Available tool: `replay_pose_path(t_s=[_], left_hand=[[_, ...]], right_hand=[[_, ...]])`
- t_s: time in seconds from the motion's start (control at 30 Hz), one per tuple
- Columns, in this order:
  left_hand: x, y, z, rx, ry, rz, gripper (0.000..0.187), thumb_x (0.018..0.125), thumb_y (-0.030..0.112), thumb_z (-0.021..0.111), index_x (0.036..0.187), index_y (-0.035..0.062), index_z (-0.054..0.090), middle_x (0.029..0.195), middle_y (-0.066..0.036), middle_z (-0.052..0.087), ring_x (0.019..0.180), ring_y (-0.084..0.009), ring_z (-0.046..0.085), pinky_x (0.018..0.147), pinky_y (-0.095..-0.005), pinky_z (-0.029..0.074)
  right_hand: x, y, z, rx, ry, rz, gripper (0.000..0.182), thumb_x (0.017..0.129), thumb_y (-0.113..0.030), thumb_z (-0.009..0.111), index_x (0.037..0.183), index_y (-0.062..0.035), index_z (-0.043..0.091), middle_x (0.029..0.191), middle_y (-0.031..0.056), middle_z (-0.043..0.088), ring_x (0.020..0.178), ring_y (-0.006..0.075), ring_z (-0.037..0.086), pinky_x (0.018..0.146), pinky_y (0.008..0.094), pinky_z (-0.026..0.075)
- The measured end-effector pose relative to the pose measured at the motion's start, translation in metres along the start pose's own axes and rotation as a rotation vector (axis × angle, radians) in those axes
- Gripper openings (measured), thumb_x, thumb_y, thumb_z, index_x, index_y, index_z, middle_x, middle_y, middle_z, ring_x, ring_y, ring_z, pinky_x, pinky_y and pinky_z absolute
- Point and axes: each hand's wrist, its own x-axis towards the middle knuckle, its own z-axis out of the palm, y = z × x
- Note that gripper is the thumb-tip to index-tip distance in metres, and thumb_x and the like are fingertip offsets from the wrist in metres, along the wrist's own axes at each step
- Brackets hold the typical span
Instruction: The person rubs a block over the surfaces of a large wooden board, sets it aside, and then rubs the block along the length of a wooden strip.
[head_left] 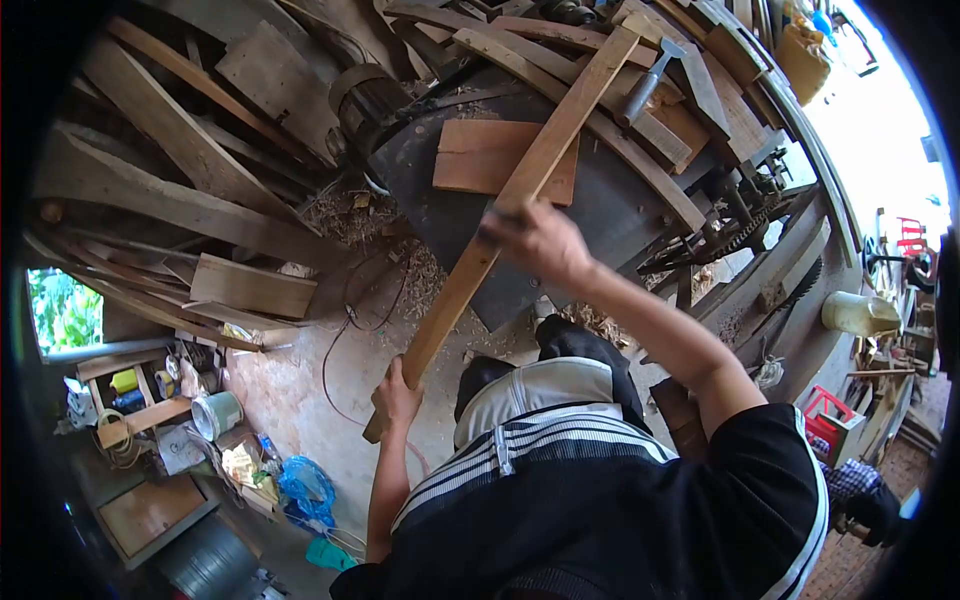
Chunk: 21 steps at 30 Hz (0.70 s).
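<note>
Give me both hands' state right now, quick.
Left hand: closed around the near end of the long wooden plank.
Right hand: closed on the same plank, about midway.

Brightness: mid-level daylight indoors, dimmer toward the upper left among the stacked timber.
Light source: the open side at the right edge (pixel 890 130), blown out to near white; a smaller green-lit opening (pixel 62 310) at the left.
Glare: the far right washes out, detail lost there.
Shadows: soft, under the dark machine table (pixel 600 230) and beneath the long plank (pixel 510 200).
Blur: the right hand (pixel 535 240) is slightly smeared; the left hand (pixel 397 395) is sharper.
Distortion: strong fisheye, straight boards bow near the rim.
Edges: black vignette rings the corners.
Focus: centre crisp, periphery soft.
</note>
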Motion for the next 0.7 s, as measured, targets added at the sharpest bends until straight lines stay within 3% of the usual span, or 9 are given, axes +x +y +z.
replay_pose_path(t_s=[0.1,0.2,0.27,0.3,0.33,0.37,0.43,0.53,0.7], left_hand=[[-0.018,-0.001,0.0,0.002,-0.019,-0.064,0.052,0.069,0.016,0.071,0.115,0.0136,0.046,0.098,-0.016,0.066,0.084,-0.0404,0.064,0.069,-0.0502,0.051],[-0.021,-0.009,0.014,-0.007,0.038,-0.046,0.054,0.07,0.013,0.071,0.118,0.0135,0.045,0.101,-0.017,0.063,0.089,-0.0399,0.063,0.072,-0.0494,0.051],[-0.017,-0.01,0.024,-0.01,0.11,-0.006,0.057,0.07,0.012,0.07,0.121,0.0138,0.044,0.103,-0.017,0.062,0.092,-0.0393,0.062,0.073,-0.049,0.051],[-0.013,-0.001,0.025,-0.011,0.169,0.025,0.06,0.071,0.012,0.071,0.125,0.0139,0.043,0.106,-0.017,0.06,0.094,-0.0385,0.061,0.074,-0.0481,0.051],[-0.009,0.007,0.026,-0.008,0.222,0.053,0.064,0.071,0.012,0.071,0.128,0.014,0.043,0.108,-0.017,0.059,0.096,-0.0377,0.061,0.075,-0.0473,0.051],[-0.002,0.021,0.022,-0.004,0.22,0.045,0.064,0.071,0.012,0.071,0.128,0.014,0.043,0.108,-0.017,0.059,0.096,-0.0377,0.061,0.075,-0.0473,0.051],[0.016,0.05,0.01,-0.067,0.148,0.053,0.068,0.072,0.009,0.069,0.134,0.0134,0.04,0.113,-0.019,0.058,0.102,-0.04,0.058,0.08,-0.0489,0.05],[0.02,0.047,0.011,-0.052,0.129,0.071,0.066,0.073,0.01,0.07,0.133,0.0143,0.041,0.113,-0.018,0.058,0.102,-0.0394,0.059,0.079,-0.0483,0.05],[-0.009,0.024,0.009,0.023,0.21,0.079,0.059,0.074,0.008,0.068,0.128,0.0145,0.044,0.102,-0.015,0.06,0.092,-0.0368,0.062,0.073,-0.0458,0.052]], right_hand=[[0.037,0.105,-0.019,-0.401,0.059,0.053,0.037,0.083,-0.026,0.064,0.12,-0.0315,0.062,0.099,0.0104,0.051,0.092,0.0282,0.054,0.073,0.0395,0.053],[0.06,0.117,-0.051,-0.09,0.161,0.386,0.038,0.084,-0.022,0.061,0.121,-0.026,0.062,0.1,0.0108,0.054,0.097,0.0295,0.053,0.079,0.0408,0.052],[0.053,0.098,-0.038,-0.22,-0.023,0.347,0.038,0.083,-0.016,0.058,0.121,-0.0202,0.061,0.106,0.0095,0.057,0.103,0.0294,0.052,0.085,0.0416,0.05],[0.045,0.072,-0.026,-0.288,0.165,0.169,0.036,0.082,-0.013,0.059,0.118,-0.0177,0.063,0.112,0.0084,0.055,0.103,0.0291,0.052,0.087,0.0408,0.049],[0.038,0.047,-0.015,-0.773,-0.146,-0.125,0.034,0.082,-0.014,0.059,0.115,-0.0185,0.063,0.111,0.0082,0.056,0.104,0.0291,0.052,0.088,0.0402,0.049],[0.025,0.013,-0.017,-0.12,0.052,0.026,0.036,0.081,-0.016,0.06,0.117,-0.0201,0.063,0.108,0.0069,0.055,0.106,0.0273,0.053,0.087,0.0387,0.05],[0.005,-0.023,-0.009,0.196,-0.058,0.009,0.035,0.082,-0.024,0.063,0.117,-0.026,0.064,0.1,0.0066,0.051,0.098,0.0239,0.055,0.081,0.0367,0.053],[0.021,0.017,-0.008,0.088,-0.066,-0.052,0.039,0.082,-0.034,0.065,0.12,-0.0267,0.063,0.108,0.0074,0.05,0.1,0.0254,0.054,0.082,0.0367,0.053],[0.071,0.105,-0.042,-0.103,0.107,0.323,0.04,0.085,-0.034,0.062,0.123,-0.0239,0.06,0.099,0.007,0.055,0.101,0.0263,0.052,0.081,0.0367,0.051]])
